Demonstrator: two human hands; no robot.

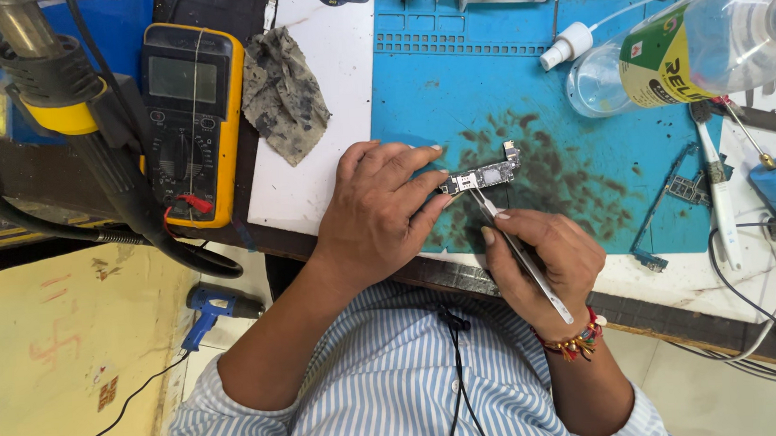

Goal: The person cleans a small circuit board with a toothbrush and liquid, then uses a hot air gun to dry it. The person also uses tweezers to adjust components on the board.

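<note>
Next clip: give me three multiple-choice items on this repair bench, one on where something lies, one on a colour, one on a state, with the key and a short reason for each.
1. Where does the crumpled grey cloth lie?
A. Between the multimeter and the blue work mat
B. On the circuit board
C. Under the clear bottle

2. What colour is the multimeter's casing?
A. Red
B. Yellow
C. Green

3. How is the small circuit board being handled?
A. Lying untouched
B. Lifted high above the mat
C. Pinned on the mat by the left hand while tweezers in the right hand touch it

Key: 1 A, the cloth sits on the white surface between them; 2 B, its border is yellow; 3 C, left fingertips press it and the tweezer tips meet it.
</note>
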